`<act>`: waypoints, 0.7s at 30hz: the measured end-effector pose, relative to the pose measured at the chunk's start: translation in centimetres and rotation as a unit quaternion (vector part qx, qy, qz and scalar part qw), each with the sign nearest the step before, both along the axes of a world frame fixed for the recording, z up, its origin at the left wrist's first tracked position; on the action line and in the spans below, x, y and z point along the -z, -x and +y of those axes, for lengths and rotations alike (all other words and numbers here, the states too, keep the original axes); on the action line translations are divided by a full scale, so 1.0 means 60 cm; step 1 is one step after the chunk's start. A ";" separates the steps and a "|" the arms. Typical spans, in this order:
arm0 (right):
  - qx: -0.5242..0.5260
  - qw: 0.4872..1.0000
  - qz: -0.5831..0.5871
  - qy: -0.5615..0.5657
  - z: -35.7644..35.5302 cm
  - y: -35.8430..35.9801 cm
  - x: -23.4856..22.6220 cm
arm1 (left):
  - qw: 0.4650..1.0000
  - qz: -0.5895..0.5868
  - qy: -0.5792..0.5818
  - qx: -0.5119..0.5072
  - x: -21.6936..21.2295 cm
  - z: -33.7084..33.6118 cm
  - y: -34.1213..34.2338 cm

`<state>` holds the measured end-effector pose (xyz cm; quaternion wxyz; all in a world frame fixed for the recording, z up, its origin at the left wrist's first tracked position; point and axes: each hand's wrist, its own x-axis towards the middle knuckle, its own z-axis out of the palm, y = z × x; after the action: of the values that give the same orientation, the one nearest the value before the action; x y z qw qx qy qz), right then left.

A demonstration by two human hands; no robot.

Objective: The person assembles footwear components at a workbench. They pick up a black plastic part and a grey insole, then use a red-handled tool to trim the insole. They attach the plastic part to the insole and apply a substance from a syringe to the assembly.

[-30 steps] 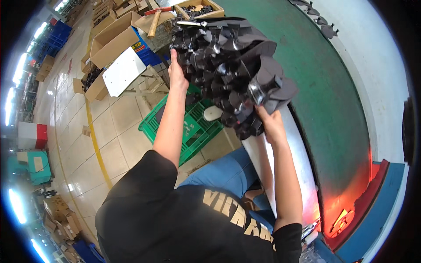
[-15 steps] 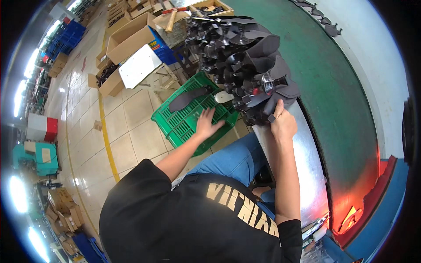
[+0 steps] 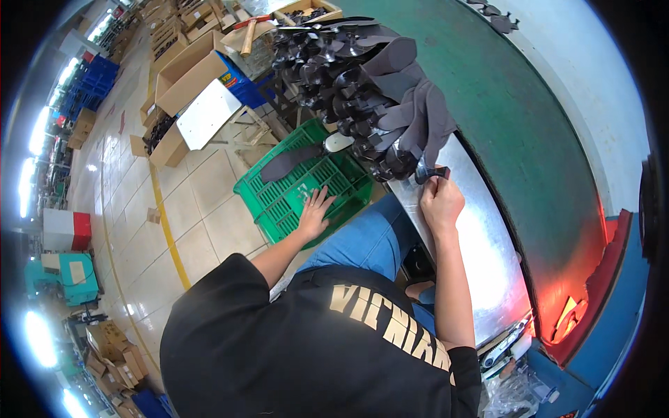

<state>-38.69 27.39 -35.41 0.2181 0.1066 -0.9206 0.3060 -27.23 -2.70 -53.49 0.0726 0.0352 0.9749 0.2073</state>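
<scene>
The right hand (image 3: 442, 205) is closed like a fist, and its thumb and fingers grip a black heel (image 3: 432, 173) at the near end of a big pile. This pile of dark shoe soles (image 3: 362, 87), many with glossy black heels, lies directly in front of the right hand, toward the far end of a shiny metal surface (image 3: 481, 237). The metal extends under and to the right of the same hand. Farther to its right runs a long green belt (image 3: 516, 132), with a red glow (image 3: 561, 310) at the near end.

The left hand (image 3: 315, 214) is open, with the fingers spread, and it has hold of nothing. It is over a green crate (image 3: 268, 212); from this angle one cannot tell surely whether the palm touches it. Just ahead of the left hand, a single dark sole (image 3: 287, 164) lies across the crate, and a pale oval piece (image 3: 339, 142) is near its end. Well beyond this hand, to the left, are a white board (image 3: 208, 115), a cardboard box (image 3: 185, 76) and a hammer (image 3: 247, 38).
</scene>
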 end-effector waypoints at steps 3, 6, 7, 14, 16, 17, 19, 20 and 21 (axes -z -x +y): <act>-0.010 0.999 0.007 0.044 -0.007 -0.002 -0.019 | 1.000 0.011 0.000 0.013 0.009 -0.004 -0.015; -0.019 0.996 -0.021 0.086 0.000 -0.008 -0.027 | 1.000 0.021 -0.004 0.011 -0.018 0.001 -0.006; -0.042 0.996 0.012 0.080 0.001 -0.008 -0.030 | 0.999 0.027 -0.019 0.004 -0.028 0.000 0.000; -0.146 0.944 -0.091 0.282 -0.029 -0.028 -0.065 | 0.970 0.218 -0.014 -0.110 -0.053 -0.044 0.084; -0.124 0.942 -0.085 0.300 -0.039 -0.010 -0.087 | 0.960 0.250 -0.014 -0.121 -0.061 -0.058 0.123; -0.127 0.924 -0.113 0.343 -0.036 -0.002 -0.107 | 0.957 0.260 -0.015 -0.124 -0.068 -0.063 0.145; -0.121 0.897 -0.120 0.407 -0.031 0.029 -0.132 | 0.952 0.279 0.007 -0.124 -0.078 -0.075 0.186; -0.132 0.845 -0.134 0.501 -0.041 0.037 -0.154 | 0.956 0.272 0.036 -0.104 -0.078 -0.087 0.209; -0.172 0.817 -0.078 0.545 -0.056 0.049 -0.144 | 0.962 0.241 0.060 -0.116 -0.069 -0.097 0.222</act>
<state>-41.65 24.02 -26.78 0.1121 0.1028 -0.5839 0.7974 -40.54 -8.52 -49.33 -0.1873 -0.0340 0.9715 0.1412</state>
